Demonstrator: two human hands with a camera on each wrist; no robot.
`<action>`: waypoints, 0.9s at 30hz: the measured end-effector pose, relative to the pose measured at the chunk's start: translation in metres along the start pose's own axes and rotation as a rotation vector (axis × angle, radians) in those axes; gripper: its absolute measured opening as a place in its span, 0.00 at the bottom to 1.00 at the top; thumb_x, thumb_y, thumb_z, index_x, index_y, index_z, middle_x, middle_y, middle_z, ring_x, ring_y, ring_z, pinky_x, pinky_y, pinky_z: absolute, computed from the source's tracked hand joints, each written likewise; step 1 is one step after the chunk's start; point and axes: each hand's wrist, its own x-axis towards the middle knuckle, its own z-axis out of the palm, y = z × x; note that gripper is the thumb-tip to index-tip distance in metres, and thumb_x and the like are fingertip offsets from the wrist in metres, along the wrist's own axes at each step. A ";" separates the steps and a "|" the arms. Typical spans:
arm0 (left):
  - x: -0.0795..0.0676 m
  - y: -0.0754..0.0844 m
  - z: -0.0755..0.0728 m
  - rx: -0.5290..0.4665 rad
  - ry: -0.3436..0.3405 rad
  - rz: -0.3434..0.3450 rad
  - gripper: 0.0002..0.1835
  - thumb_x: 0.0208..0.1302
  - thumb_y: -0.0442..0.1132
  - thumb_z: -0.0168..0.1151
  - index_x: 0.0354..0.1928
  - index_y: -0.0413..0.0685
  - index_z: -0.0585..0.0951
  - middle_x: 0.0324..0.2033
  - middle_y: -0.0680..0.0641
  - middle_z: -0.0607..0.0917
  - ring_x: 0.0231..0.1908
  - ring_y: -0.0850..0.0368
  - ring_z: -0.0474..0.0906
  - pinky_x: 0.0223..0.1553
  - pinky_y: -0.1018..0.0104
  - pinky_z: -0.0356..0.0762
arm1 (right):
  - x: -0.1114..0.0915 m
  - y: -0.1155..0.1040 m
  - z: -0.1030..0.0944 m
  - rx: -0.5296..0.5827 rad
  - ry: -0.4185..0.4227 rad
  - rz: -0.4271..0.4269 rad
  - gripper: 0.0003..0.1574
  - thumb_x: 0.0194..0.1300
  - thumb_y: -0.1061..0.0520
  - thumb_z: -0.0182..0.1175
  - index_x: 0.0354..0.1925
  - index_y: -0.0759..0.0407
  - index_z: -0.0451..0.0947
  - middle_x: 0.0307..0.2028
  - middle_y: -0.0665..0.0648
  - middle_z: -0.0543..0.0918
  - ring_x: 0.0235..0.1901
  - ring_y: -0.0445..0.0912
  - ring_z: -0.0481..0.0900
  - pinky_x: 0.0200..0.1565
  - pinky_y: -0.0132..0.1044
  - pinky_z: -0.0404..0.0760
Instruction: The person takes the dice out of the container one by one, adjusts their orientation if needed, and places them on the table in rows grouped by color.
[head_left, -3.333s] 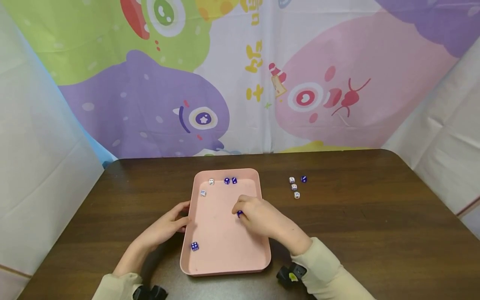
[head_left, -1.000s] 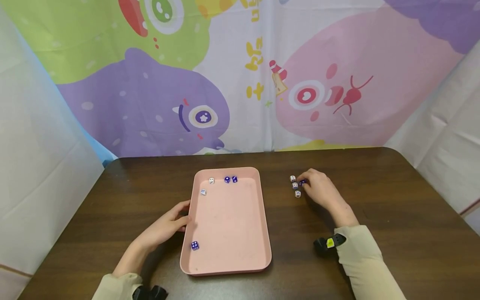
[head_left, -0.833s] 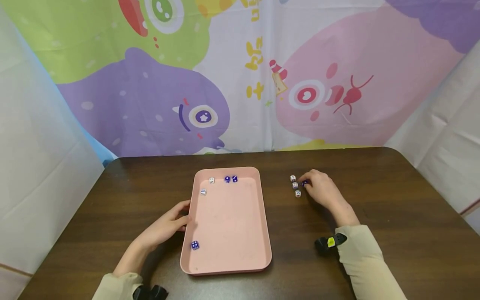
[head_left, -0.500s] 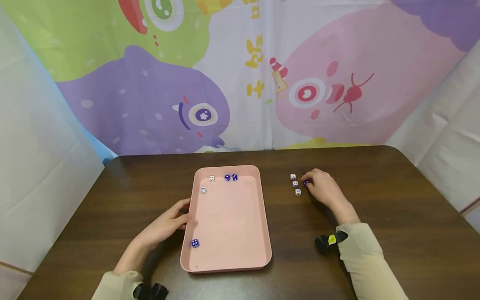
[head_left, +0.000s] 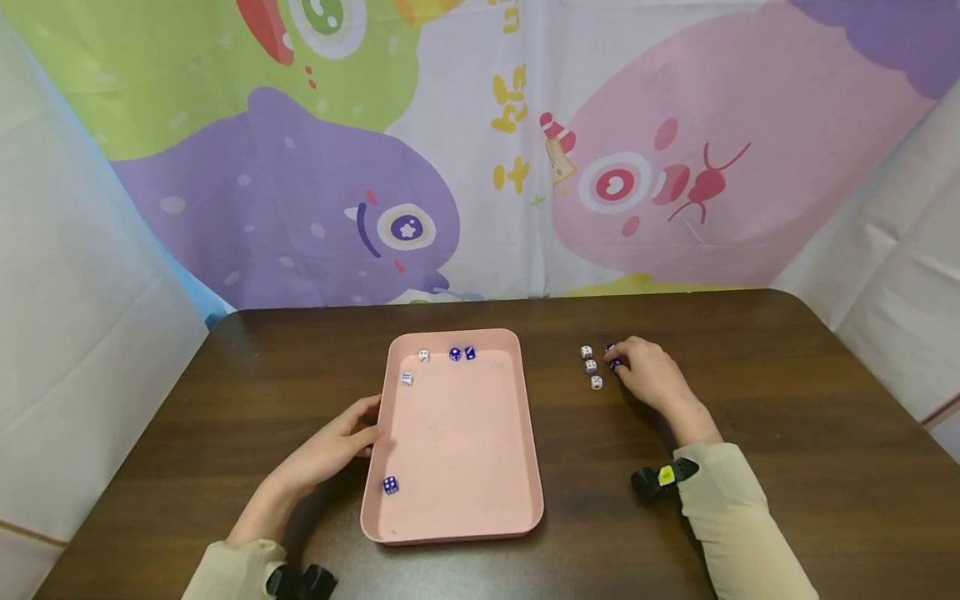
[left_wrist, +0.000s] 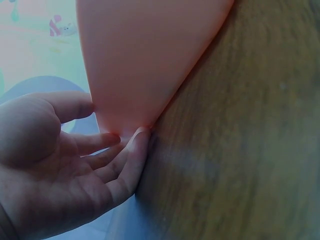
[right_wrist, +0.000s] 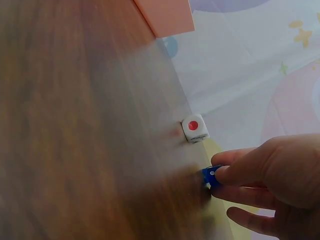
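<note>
My right hand (head_left: 651, 375) pinches a blue die (right_wrist: 212, 175) between thumb and fingers, low at the tabletop right of the tray. Another blue die (head_left: 610, 347) shows partly behind its fingertips. Just left stand three white dice, at the back (head_left: 587, 352), middle (head_left: 590, 367) and front (head_left: 596, 383); a red pip shows on a white die (right_wrist: 194, 127) in the right wrist view. At the pink tray (head_left: 450, 533), my left hand (head_left: 330, 447) rests thumb and fingertips against the outer left wall, its fingers (left_wrist: 132, 165) loosely bent.
Inside the tray lie two white dice (head_left: 423, 355) (head_left: 407, 379) and two blue dice (head_left: 455, 354) (head_left: 470, 353) near the far end. A single blue die (head_left: 391, 485) lies near its front left corner. A printed curtain (head_left: 495, 242) hangs behind the dark wooden table (head_left: 247, 400).
My right hand has carried a blue die from over the tray to the table beside the white dice, then shifted slightly right with it. The left hand stays at the tray wall.
</note>
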 end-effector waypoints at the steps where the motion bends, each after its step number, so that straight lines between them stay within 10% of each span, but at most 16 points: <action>1: 0.000 0.000 0.000 0.001 -0.002 0.000 0.27 0.67 0.39 0.47 0.66 0.39 0.56 0.57 0.34 0.65 0.50 0.46 0.71 0.45 0.63 0.73 | 0.000 0.000 0.000 0.001 0.001 -0.001 0.12 0.59 0.66 0.55 0.40 0.62 0.81 0.42 0.63 0.79 0.45 0.60 0.75 0.45 0.55 0.73; 27: -0.001 0.001 -0.001 0.004 -0.002 0.004 0.26 0.67 0.38 0.46 0.65 0.39 0.57 0.57 0.35 0.65 0.50 0.46 0.70 0.45 0.62 0.74 | 0.000 0.002 -0.002 0.005 0.013 0.020 0.11 0.57 0.67 0.55 0.39 0.62 0.80 0.40 0.63 0.79 0.43 0.58 0.76 0.43 0.54 0.73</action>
